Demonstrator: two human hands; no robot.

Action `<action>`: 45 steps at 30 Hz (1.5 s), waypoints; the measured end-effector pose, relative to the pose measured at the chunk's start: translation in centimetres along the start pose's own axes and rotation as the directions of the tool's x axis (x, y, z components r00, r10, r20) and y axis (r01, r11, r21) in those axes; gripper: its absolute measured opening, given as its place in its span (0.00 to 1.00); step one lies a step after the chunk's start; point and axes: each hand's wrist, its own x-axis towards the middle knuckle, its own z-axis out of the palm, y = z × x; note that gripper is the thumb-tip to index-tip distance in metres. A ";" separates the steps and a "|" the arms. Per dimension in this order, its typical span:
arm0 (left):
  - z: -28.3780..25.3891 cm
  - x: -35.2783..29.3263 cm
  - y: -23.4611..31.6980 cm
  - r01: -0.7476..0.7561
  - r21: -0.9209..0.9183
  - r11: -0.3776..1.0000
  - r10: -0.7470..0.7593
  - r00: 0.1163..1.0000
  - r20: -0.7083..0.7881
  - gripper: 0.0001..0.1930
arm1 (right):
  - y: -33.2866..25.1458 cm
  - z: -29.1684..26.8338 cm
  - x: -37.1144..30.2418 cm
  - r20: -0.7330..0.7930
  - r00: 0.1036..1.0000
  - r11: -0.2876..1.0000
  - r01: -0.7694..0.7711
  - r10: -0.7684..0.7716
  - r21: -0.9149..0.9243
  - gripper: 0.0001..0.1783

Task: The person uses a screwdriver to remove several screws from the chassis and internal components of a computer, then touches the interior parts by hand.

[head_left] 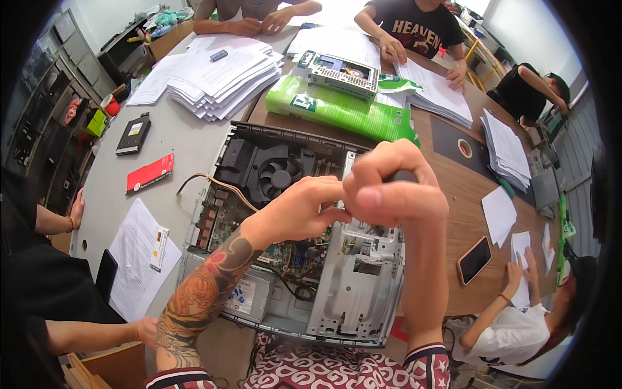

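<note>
An opened desktop computer case (324,336) lies on the table in front of me. Inside are a black cooling fan (280,174), a green circuit board (291,256) and a silver metal drive bracket (359,288). My right hand (398,188), closed over the case, grips a screwdriver (402,176); only the end of its dark handle shows. My tattooed left hand (308,206) is pinched close beside it, above the bracket's upper end. What its fingertips hold, and the screwdriver's tip, are hidden.
A green package (350,113) with a small metal chassis (343,76) on it lies beyond the case. Left are a paper stack (220,71), a black drive (133,134) and a red card (149,174); right, a phone (475,260). Several people surround the table.
</note>
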 end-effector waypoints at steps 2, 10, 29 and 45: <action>0.2 0.3 -0.5 -0.125 0.001 0.992 0.125 0.992 -0.002 0.11 | -0.3 0.1 0.2 -0.162 0.987 0.999 -0.009 0.002 -0.044 0.16; 0.2 0.2 -0.7 -0.037 0.107 0.994 0.033 0.999 0.039 0.08 | -3.3 3.6 -1.6 -0.638 0.734 0.257 -0.587 -0.233 -0.768 0.21; 0.8 0.3 -0.9 -0.073 -0.016 0.997 0.073 0.996 0.059 0.05 | -4.9 4.3 -3.0 -0.348 0.891 0.184 -0.305 -0.291 -0.934 0.14; 0.2 0.3 -0.5 -0.051 -0.053 0.997 0.057 0.990 0.127 0.05 | -3.7 4.8 -1.6 -0.268 0.825 -0.044 -0.332 -0.498 -0.942 0.18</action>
